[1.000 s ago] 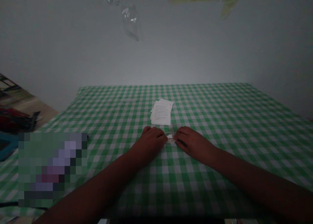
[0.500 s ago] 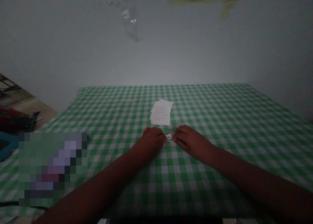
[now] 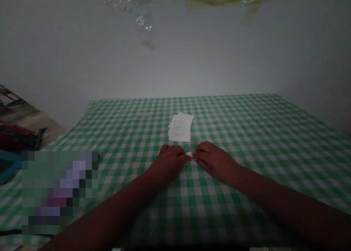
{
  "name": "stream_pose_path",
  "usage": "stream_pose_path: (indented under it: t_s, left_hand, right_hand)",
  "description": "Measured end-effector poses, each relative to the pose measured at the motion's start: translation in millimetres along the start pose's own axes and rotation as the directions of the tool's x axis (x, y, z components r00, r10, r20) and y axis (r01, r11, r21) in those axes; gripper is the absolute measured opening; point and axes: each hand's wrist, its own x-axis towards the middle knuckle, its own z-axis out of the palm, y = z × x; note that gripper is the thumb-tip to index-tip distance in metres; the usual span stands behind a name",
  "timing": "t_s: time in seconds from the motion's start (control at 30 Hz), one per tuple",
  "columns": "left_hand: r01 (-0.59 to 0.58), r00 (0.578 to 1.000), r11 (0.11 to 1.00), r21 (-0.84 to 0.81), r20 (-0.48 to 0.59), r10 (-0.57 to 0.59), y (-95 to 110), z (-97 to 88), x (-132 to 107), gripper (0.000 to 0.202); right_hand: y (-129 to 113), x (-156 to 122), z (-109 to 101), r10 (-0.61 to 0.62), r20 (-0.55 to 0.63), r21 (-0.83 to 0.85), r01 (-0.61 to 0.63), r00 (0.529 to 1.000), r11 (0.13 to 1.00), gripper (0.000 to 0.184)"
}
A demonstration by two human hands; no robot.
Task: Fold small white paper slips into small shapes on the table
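Note:
Between my fingertips, low over the table, is a small folded piece of white paper (image 3: 189, 154). My left hand (image 3: 172, 159) is closed on its left side, with the thumb near the front edge. My right hand (image 3: 210, 156) pinches the right side. Most of the paper is covered by the fingers, so its full shape is hidden. Just beyond the hands lies a loose stack of printed white sheets (image 3: 180, 128), slightly fanned out.
A green and white checked cloth (image 3: 246, 126) covers the table. At the left edge is a pixelated patch (image 3: 60, 189) whose content I cannot make out, with a black cable (image 3: 11, 232) beside it. A pale wall (image 3: 175, 61) stands behind the table.
My fingers have shifted slightly on the paper, and less of it shows between them. The whole view has tilted up a little; the stack of sheets stays in place.

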Motion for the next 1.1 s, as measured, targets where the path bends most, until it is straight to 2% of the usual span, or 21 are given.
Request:
stream_pose_path:
  t_s: [0.2,0.4,0.67,0.9,1.1]
  left_hand:
    - [0.073,0.997,0.992,-0.102,-0.021,-0.075,2,6.6,1,0.018]
    - [0.089,0.995,0.965,-0.247,-0.028,-0.098,-4,12.8,2,0.014]
    - [0.07,0.997,0.983,-0.17,-0.015,-0.074,-4,10.4,3,0.011]
    - [0.093,0.996,0.986,-0.14,0.01,-0.092,0,5.4,2,0.013]
    - [0.067,0.998,0.984,-0.166,0.024,-0.064,-5,4.6,1,0.016]
  right_hand:
    - [1,-1,2,0.003,-0.01,0.033,-0.003,1.0,0.999,0.019]
    - [1,-3,-1,-0.012,-0.021,0.069,0.013,1.0,0.998,0.014]
    - [0,1,-10,-0.009,0.006,0.03,0.009,1.0,1.0,0.011]
    - [-1,1,-8,-0.015,0.012,0.034,0.014,1.0,0.999,0.011]
    - [0,0,-7,-0.047,-0.009,0.005,0.047,0.999,0.999,0.012]
